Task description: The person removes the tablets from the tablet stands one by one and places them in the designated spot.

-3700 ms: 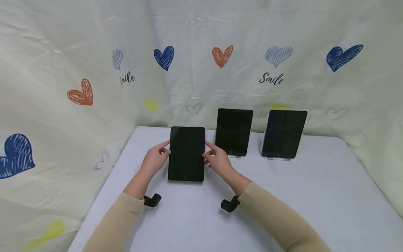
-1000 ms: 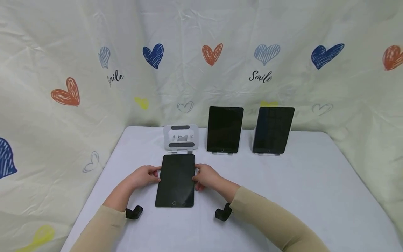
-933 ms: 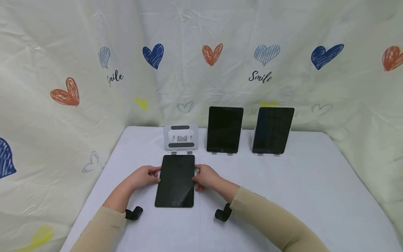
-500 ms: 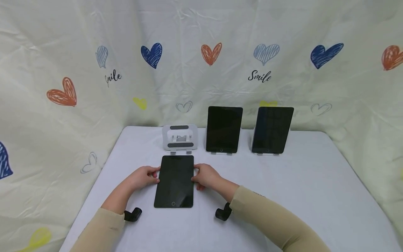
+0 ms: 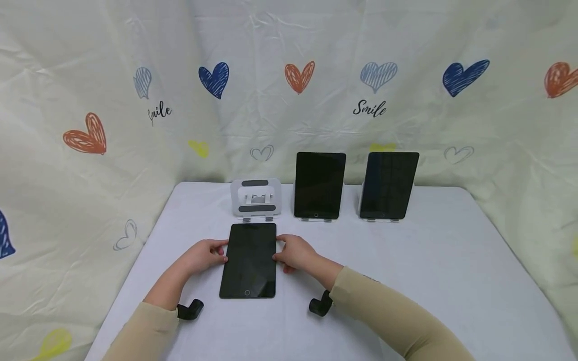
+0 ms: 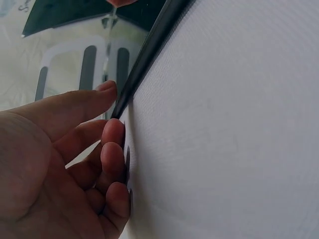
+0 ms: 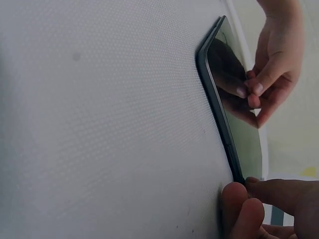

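Observation:
A black tablet (image 5: 250, 260) lies face up on the white table, its round home button towards me. My left hand (image 5: 201, 254) holds its left edge between thumb and fingers; my right hand (image 5: 298, 252) holds the right edge likewise. Just behind the tablet, a white tablet stand (image 5: 256, 208) with grey pads bears nothing. In the left wrist view, the thumb and fingertips meet at a corner of the tablet's dark edge (image 6: 144, 55). The right wrist view shows thumb and fingers at the near end of the tablet (image 7: 244, 134), my other hand reflected in its screen.
To the right of the bare stand, two more black tablets, a middle one (image 5: 319, 185) and a right one (image 5: 389, 185), lean upright on stands along the back of the table (image 5: 406, 281). Behind them hangs a pale curtain (image 5: 334, 40) printed with hearts.
Since the first frame, both hands have brought the tablet towards me and down from in front of the stand, which now shows. Over the last second hands and tablet hold nearly still.

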Tool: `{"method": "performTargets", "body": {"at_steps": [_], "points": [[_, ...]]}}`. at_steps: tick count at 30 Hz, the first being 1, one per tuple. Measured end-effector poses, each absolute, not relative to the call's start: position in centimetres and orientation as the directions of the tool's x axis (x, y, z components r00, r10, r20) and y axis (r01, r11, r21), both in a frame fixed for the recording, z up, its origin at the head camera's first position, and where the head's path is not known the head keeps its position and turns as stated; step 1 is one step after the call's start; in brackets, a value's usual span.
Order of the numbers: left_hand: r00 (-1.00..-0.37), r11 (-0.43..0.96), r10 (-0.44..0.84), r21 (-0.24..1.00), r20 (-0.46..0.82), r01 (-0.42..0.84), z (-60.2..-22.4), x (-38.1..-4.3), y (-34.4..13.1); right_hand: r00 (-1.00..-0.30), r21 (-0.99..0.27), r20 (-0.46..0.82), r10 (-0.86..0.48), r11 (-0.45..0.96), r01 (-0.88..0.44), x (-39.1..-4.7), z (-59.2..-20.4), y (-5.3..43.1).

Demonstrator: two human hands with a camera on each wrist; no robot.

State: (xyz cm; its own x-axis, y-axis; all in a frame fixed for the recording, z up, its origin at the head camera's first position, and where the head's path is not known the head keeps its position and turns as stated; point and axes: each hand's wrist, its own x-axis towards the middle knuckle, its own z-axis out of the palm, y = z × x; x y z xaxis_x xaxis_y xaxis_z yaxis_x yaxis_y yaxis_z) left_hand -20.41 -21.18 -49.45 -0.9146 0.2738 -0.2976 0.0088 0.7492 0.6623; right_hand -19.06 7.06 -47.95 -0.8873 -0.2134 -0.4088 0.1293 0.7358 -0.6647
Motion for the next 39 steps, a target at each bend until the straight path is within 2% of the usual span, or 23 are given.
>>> {"method": "performTargets", "body": {"at_steps": [19, 26, 39], "points": [[-0.945, 0.799, 0.142, 0.598, -0.294, -0.066, -48.6, -19.9, -20.0, -0.922, -0.738, -0.341, -0.185, 0.661, 0.140, -18.5, -47.9, 8.0], [-0.953, 0.788, 0.148, 0.614, -0.264, -0.048, -47.9, -19.6, -19.2, -0.938, -0.751, -0.288, -0.196, 0.653, 0.094, -18.7, -47.8, 9.0], [-0.964, 0.757, 0.173, 0.654, -0.203, -0.002, -47.5, -20.4, -16.8, -0.956, -0.733, -0.262, -0.128, 0.671, 0.111, -19.2, -47.5, 11.0]]}}
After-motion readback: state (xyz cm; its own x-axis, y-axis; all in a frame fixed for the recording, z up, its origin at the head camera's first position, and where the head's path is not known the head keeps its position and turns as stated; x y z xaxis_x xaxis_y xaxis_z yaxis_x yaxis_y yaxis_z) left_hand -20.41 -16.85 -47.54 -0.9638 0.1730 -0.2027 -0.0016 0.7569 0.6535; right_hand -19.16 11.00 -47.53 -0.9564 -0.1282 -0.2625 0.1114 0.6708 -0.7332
